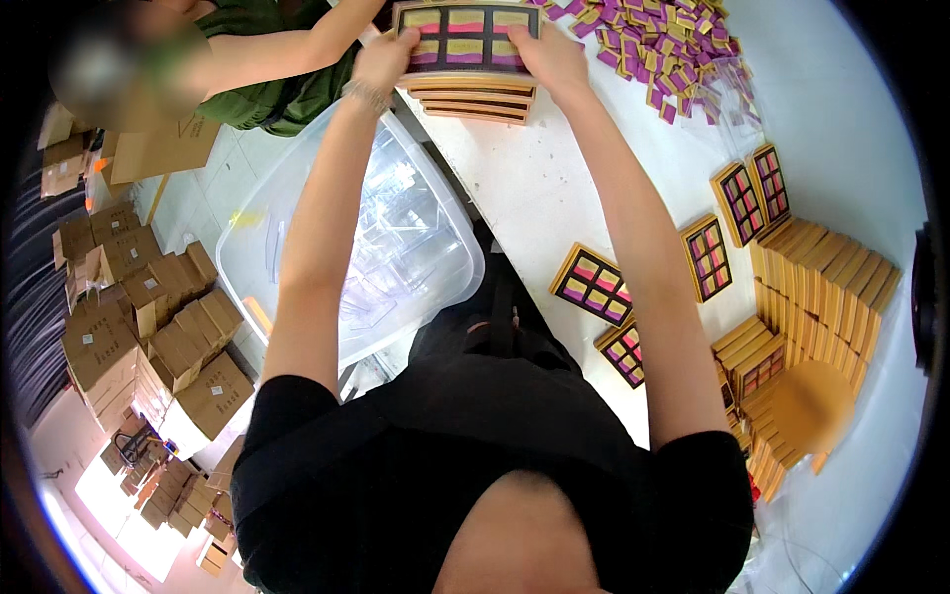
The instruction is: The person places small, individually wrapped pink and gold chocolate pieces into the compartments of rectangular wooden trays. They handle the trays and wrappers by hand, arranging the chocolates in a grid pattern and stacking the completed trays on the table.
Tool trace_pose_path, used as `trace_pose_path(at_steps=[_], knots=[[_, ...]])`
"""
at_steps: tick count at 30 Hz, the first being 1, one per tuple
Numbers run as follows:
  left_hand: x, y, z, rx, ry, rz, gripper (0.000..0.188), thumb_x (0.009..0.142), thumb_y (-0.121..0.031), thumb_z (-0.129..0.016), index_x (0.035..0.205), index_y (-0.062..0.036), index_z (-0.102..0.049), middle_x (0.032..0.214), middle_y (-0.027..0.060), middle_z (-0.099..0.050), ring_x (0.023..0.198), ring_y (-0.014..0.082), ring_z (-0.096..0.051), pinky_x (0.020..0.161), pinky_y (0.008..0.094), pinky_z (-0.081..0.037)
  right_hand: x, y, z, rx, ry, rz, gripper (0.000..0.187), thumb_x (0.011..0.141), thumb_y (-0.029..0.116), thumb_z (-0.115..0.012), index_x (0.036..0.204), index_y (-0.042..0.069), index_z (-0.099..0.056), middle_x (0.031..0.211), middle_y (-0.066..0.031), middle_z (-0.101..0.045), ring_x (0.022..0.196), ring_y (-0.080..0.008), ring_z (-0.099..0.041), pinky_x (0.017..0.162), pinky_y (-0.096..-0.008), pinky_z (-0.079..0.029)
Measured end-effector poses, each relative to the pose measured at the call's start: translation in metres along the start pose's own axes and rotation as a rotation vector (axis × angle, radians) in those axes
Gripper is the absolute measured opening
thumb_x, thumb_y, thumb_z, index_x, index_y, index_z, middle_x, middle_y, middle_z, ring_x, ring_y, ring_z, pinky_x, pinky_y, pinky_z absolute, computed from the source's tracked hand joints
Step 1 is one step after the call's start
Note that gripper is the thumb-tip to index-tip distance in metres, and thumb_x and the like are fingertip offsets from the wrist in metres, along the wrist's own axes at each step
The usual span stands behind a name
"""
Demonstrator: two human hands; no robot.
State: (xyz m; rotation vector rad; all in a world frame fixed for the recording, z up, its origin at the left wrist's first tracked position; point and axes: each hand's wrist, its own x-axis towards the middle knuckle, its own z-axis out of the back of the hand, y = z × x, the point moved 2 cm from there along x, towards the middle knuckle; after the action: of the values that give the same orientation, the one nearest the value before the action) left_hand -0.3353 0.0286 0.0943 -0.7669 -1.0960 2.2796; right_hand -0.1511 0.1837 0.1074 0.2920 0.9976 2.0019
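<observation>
At the far end of the white table, both my arms stretch forward to one black-framed six-window box. Pink, gold and purple pieces show through its windows. My left hand grips its left end and my right hand its right end, thumbs on the top face. Directly below it is a stack of similar boxes with gold-brown edges. Whether the held box rests on that stack, I cannot tell. More six-window boxes lie beside my right forearm, which partly covers them.
A translucent plastic bin with clear plastic pieces stands left of the table. Loose purple-and-gold packets are heaped at the far right. Tall box stacks line the right side. Another person's arm reaches in from the far left, beyond cardboard cartons.
</observation>
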Motion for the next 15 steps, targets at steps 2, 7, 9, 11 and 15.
trace_pose_path(at_steps=[2, 7, 9, 11, 15], knots=[[0.016, 0.036, -0.004, -0.204, -0.009, -0.009, 0.054, 0.092, -0.043, -0.056, 0.119, 0.0040, -0.059, 0.111, 0.0090, -0.064, 0.102, 0.0185, -0.055, 0.091, 0.0346, -0.040, 0.006, -0.003, -0.013, -0.011, 0.163, -0.003, 0.079, 0.075, 0.063, -0.058, 0.121, -0.001, -0.058, 0.108, -0.0245, -0.065, 0.108, -0.0373, -0.060, 0.092, -0.0400, -0.044], [-0.070, 0.044, -0.020, -1.080, 0.110, 0.164, 0.104, 0.084, -0.075, -0.043, 0.152, -0.0100, 0.002, 0.158, 0.0160, -0.005, 0.146, 0.0326, -0.008, 0.106, 0.0690, 0.002, 0.117, -0.054, 0.003, 0.271, 0.430, 0.105, 0.090, 0.069, 0.079, -0.054, 0.135, 0.018, -0.053, 0.139, -0.0164, -0.050, 0.135, -0.0338, -0.038, 0.110, -0.0486, -0.028], [-0.111, 0.062, -0.065, -1.300, 0.080, 0.440, 0.119, 0.074, -0.083, -0.045, 0.151, -0.0090, 0.008, 0.157, 0.0213, 0.001, 0.145, 0.0356, 0.005, 0.106, 0.0707, 0.000, 0.093, 0.006, 0.038, 0.270, 0.859, -0.058, 0.112, 0.061, 0.061, -0.073, 0.145, 0.003, -0.026, 0.148, -0.0270, -0.026, 0.139, -0.0392, -0.023, 0.113, -0.0502, -0.022], [-0.101, 0.084, -0.126, -1.313, 0.100, 0.489, 0.112, 0.075, -0.086, -0.035, 0.152, -0.0158, 0.006, 0.158, 0.0154, 0.007, 0.146, 0.0332, 0.008, 0.108, 0.0672, 0.001, 0.115, -0.051, -0.015, 0.252, 0.505, -0.082, 0.107, 0.061, 0.085, -0.059, 0.137, 0.010, -0.050, 0.143, -0.0234, -0.042, 0.137, -0.0348, -0.033, 0.112, -0.0475, -0.024], [-0.065, 0.072, -0.130, -1.194, 0.086, 0.316, 0.099, 0.077, -0.087, -0.025, 0.153, -0.0262, -0.005, 0.160, 0.0049, 0.002, 0.146, 0.0283, 0.006, 0.106, 0.0682, 0.004, 0.100, -0.061, -0.037, 0.146, 1.013, -0.340, 0.107, 0.071, 0.086, -0.040, 0.150, 0.015, -0.027, 0.152, -0.0187, -0.028, 0.142, -0.0449, -0.012, 0.108, -0.0691, -0.004]])
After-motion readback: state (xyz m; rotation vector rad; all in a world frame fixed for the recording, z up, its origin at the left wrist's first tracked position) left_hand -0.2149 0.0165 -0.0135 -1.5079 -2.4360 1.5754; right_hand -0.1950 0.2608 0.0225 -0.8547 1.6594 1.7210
